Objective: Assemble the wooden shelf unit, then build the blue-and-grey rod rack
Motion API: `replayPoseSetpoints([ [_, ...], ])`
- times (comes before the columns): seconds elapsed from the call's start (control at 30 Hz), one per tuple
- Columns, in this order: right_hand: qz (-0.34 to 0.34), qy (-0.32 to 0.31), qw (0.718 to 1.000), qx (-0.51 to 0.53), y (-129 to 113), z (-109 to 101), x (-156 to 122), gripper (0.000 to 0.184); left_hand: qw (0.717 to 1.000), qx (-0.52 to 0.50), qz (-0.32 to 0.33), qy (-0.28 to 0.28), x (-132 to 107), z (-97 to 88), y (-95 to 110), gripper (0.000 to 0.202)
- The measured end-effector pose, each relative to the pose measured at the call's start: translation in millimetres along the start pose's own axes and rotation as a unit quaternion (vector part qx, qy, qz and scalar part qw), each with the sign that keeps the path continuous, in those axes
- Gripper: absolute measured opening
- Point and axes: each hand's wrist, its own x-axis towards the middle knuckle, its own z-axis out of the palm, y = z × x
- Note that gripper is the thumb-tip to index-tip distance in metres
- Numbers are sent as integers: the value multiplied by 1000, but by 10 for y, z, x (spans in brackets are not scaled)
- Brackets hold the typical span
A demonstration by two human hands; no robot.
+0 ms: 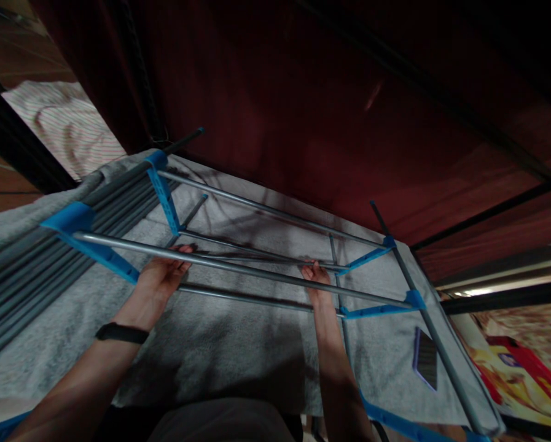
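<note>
A partly assembled rack of grey metal tubes and blue plastic brackets rests on a light grey cloth (247,350). My left hand (162,274), with a dark band on its wrist, reaches under the front upper tube (252,273). Its fingers are closed around the left end of a thin metal rod (247,259). The rod's other end is between the fingers of my right hand (317,279), inside the rack near the right side. Blue brackets (164,193) join the tubes on the left, and another blue bracket (376,312) sits on the right.
Several loose grey tubes (113,209) lie side by side at the left. A phone (425,359) lies on the cloth at the right. Dark red fabric (275,110) rises behind. A red and yellow package (517,380) is at the far right, and striped cloth (72,126) at the upper left.
</note>
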Motion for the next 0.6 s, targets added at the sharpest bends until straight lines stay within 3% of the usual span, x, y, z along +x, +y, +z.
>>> replayPoseSetpoints([
  [0.6,-2,-8,1000,-16,-46,19,56,23,1000,-19,-17,6,-17,22,15,26],
])
